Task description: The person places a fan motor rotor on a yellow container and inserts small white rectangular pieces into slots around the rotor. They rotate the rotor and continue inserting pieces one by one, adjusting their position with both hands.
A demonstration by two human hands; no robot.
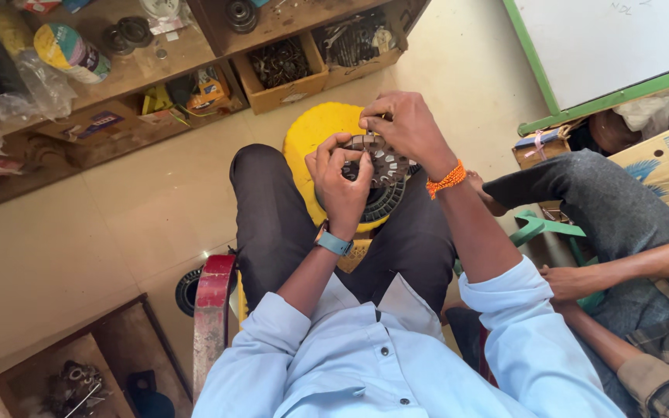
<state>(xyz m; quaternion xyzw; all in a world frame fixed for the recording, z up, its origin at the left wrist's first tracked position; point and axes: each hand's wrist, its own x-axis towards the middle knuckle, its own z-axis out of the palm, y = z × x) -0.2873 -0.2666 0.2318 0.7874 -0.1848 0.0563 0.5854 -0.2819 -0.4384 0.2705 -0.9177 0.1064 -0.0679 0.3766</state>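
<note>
Both hands worked one slotted motor core over a yellow stool.

Right hand [406, 124] fingers pinched a small piece at the core's [385, 159] top rim; left hand [340, 182] fingers clenched its near edge. Judged best: steady the core, seat pieces squarely. Counted: one core, one stool [315, 131], two boxes [284, 70] on the floor beyond.

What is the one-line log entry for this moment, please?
left hand: holds stator | right hand: pinches its top edge | under it: yellow stool
</note>
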